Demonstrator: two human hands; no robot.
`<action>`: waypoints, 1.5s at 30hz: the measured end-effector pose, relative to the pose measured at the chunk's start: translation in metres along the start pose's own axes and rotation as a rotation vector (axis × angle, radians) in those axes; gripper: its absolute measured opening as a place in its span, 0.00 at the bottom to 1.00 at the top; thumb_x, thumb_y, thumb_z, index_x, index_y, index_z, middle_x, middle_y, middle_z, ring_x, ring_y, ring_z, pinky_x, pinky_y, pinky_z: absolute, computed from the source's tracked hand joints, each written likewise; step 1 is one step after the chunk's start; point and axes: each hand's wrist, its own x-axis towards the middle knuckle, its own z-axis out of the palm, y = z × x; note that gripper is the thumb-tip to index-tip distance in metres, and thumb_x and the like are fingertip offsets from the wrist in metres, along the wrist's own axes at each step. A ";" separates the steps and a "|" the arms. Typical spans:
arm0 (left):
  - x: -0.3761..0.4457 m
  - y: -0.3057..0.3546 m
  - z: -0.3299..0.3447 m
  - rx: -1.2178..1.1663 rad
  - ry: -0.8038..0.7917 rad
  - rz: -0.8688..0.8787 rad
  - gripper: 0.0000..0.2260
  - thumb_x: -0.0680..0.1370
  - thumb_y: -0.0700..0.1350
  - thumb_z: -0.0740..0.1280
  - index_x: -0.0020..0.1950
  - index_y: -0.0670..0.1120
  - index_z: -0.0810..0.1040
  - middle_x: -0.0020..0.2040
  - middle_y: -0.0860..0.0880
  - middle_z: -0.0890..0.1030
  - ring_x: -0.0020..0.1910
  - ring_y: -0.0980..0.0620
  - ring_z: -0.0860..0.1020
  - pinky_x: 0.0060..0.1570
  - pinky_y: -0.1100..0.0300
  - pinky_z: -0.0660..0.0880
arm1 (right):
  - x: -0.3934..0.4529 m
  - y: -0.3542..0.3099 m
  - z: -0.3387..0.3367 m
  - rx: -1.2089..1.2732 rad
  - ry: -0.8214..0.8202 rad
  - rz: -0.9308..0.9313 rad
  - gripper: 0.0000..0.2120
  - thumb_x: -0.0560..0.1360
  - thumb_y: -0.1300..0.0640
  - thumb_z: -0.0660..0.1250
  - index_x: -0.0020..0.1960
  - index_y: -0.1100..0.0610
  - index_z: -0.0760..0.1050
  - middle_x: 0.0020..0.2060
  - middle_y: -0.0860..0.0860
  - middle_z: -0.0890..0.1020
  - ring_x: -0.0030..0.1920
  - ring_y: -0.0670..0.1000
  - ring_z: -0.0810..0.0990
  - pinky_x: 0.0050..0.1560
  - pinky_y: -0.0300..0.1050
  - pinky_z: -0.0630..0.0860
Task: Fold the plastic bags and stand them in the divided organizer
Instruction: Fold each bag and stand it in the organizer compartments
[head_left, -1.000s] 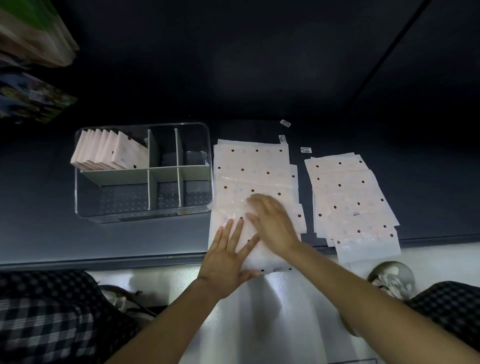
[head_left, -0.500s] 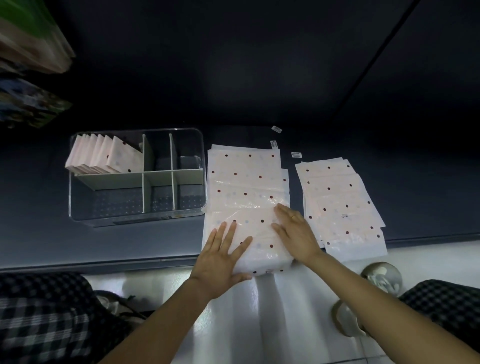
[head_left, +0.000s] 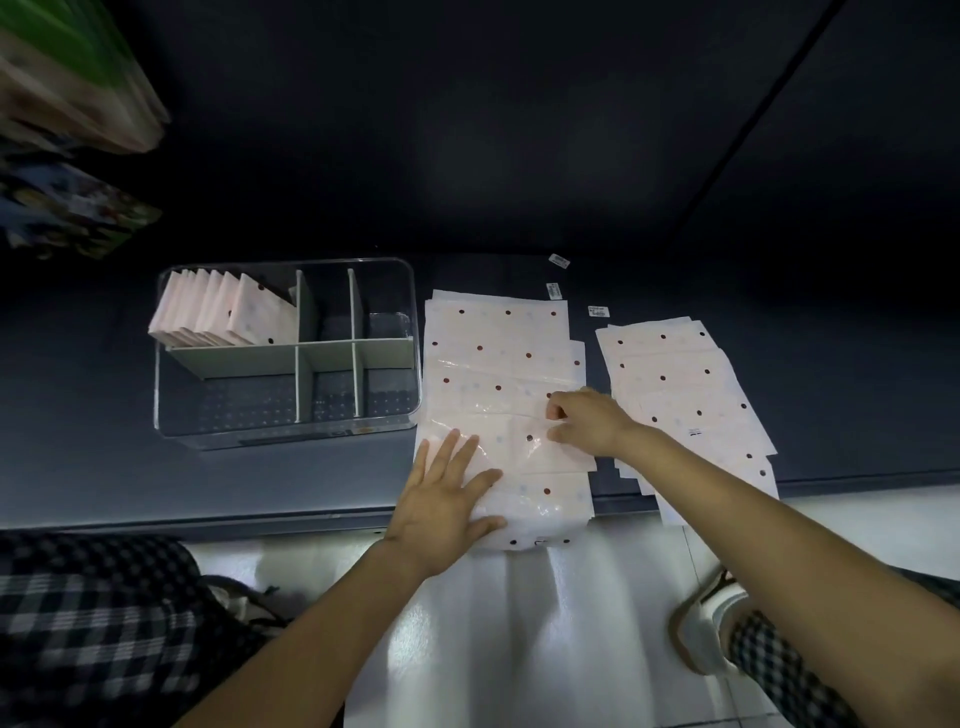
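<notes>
A pile of flat pink polka-dot plastic bags (head_left: 498, 353) lies on the dark table in front of me. My left hand (head_left: 447, 493) presses flat, fingers spread, on the near end of the top bag (head_left: 540, 483), which overhangs the table edge. My right hand (head_left: 587, 421) has its fingers curled at the right edge of that top bag, pinching it. A clear divided organizer (head_left: 285, 426) stands to the left, with several folded pink bags (head_left: 228, 317) upright in its back left compartment. The other compartments hold nothing.
A second spread pile of polka-dot bags (head_left: 680, 384) lies to the right of my right hand. Small white labels (head_left: 597, 312) sit behind the piles. Colourful packages (head_left: 67, 156) hang at upper left. The table's front edge (head_left: 208, 519) runs just before my knees.
My right hand slid from the middle of the bag to its right edge and curled its fingers there. My left hand stayed flat on the near end.
</notes>
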 end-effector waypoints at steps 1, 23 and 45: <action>0.000 0.000 -0.003 -0.005 0.034 -0.006 0.27 0.78 0.66 0.50 0.74 0.57 0.59 0.78 0.50 0.47 0.76 0.48 0.38 0.70 0.50 0.29 | -0.005 -0.001 0.001 0.065 -0.008 0.018 0.09 0.77 0.54 0.64 0.55 0.56 0.70 0.53 0.53 0.77 0.56 0.55 0.73 0.50 0.44 0.67; -0.001 0.010 -0.001 -0.348 0.242 -0.043 0.11 0.76 0.40 0.67 0.57 0.45 0.81 0.54 0.47 0.80 0.54 0.46 0.75 0.54 0.58 0.70 | -0.081 0.006 0.063 0.238 0.108 -0.237 0.28 0.72 0.61 0.70 0.69 0.50 0.66 0.61 0.42 0.71 0.59 0.44 0.64 0.59 0.34 0.63; -0.007 0.020 0.011 0.010 0.251 0.139 0.29 0.73 0.57 0.70 0.68 0.41 0.73 0.68 0.44 0.73 0.68 0.47 0.71 0.66 0.49 0.69 | -0.025 -0.034 0.050 0.594 0.106 0.319 0.17 0.76 0.53 0.65 0.33 0.59 0.67 0.32 0.55 0.72 0.34 0.50 0.68 0.33 0.41 0.63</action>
